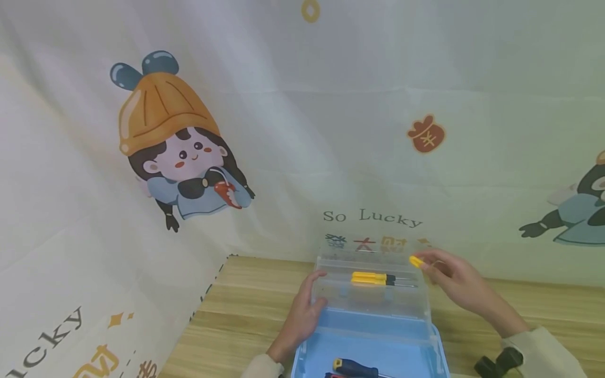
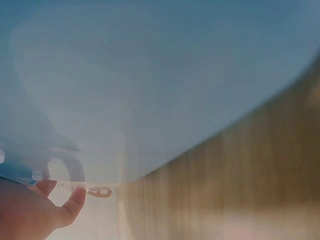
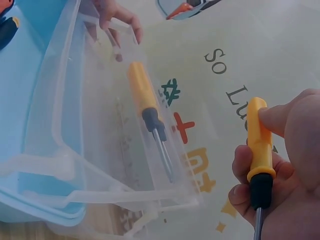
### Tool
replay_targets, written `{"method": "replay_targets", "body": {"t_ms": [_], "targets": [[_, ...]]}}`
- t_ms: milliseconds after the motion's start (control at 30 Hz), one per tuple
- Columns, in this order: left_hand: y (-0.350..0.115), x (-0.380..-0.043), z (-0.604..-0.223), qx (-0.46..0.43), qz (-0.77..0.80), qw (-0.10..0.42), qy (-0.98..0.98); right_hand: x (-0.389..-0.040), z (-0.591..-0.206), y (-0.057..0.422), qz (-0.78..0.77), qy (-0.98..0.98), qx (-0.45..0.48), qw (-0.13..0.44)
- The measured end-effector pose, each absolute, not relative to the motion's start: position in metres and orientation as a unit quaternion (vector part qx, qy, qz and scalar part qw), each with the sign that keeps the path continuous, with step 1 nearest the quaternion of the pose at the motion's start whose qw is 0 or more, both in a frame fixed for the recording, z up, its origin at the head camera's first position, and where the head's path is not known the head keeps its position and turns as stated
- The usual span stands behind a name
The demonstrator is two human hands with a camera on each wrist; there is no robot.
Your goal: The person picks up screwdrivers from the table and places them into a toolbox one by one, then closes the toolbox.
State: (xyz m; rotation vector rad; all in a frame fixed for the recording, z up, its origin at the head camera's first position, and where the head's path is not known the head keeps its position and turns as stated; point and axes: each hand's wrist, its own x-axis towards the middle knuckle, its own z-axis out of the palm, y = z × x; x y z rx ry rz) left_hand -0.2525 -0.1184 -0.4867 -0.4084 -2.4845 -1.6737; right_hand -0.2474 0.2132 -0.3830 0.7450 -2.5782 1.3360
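Note:
Between thumb and fingers, my right hand [image 1: 456, 278] grips a screwdriver [image 3: 260, 135] by its yellow handle, with its black collar and metal shaft pointing down in the right wrist view. It is raised beside the right end of a clear plastic lid [image 1: 340, 302]. My left hand [image 1: 300, 315] holds the lid's left edge, thumb and fingers bent around it. Inside the raised lid lies another yellow-handled screwdriver [image 3: 142, 90]; in the head view a second yellow handle shape shows right against it. The lid stands up behind a light blue toolbox [image 1: 406, 357].
In the toolbox lie a black-and-yellow screwdriver [image 1: 356, 367] and a red-and-black item [image 1: 334, 375], partly cut off by the frame. A wooden table [image 1: 246, 304] carries the box. Close behind hangs a pale printed cloth [image 1: 293, 131]. A dark strapped device [image 1: 498, 362] sits by my right sleeve.

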Motion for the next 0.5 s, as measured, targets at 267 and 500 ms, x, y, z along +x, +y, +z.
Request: {"method": "replay_targets", "body": {"t_ms": [267, 500], "targets": [[-0.118, -0.252, -0.486, -0.133, -0.555, 0.056, -0.82, -0.256, -0.381, 0.204, 0.429, -0.863, 0.258, 0.065], [-0.118, -0.252, -0.485, -0.128, -0.552, 0.055, -0.822, -0.263, -0.379, 0.194, 0.424, -0.867, 0.255, 0.057]]}}
